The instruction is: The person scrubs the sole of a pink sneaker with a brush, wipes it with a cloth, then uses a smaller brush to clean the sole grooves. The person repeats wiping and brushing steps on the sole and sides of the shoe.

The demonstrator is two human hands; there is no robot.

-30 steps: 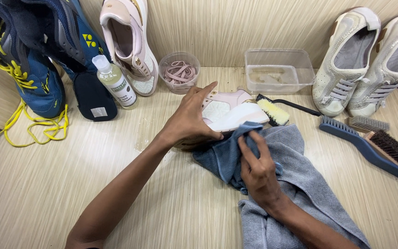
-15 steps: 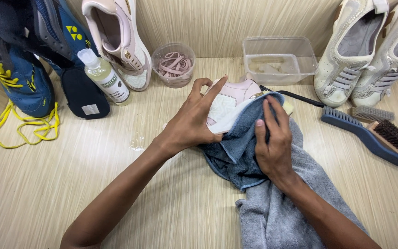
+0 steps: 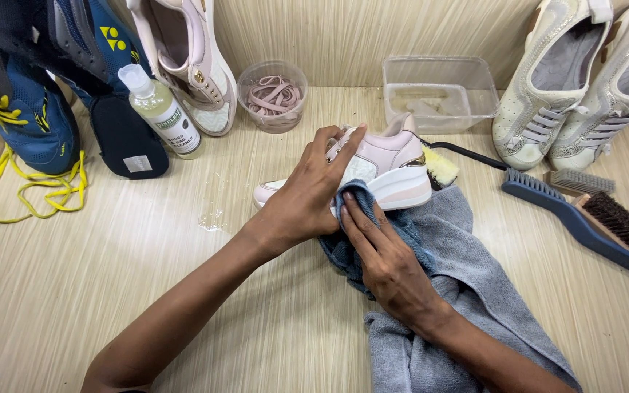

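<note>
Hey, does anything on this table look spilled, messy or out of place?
Yes: a small wet patch glistens on the table left of the pink shoe, and yellow laces trail loose from the blue shoe.

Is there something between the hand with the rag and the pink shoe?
Yes. A fold of the blue-grey microfibre cloth lies between the right hand and the pink-and-white wedge sneaker. The left hand grips the sneaker directly, with nothing between.

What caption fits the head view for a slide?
Left hand steadies a pink shoe while right hand presses a blue cloth to its side.
</note>
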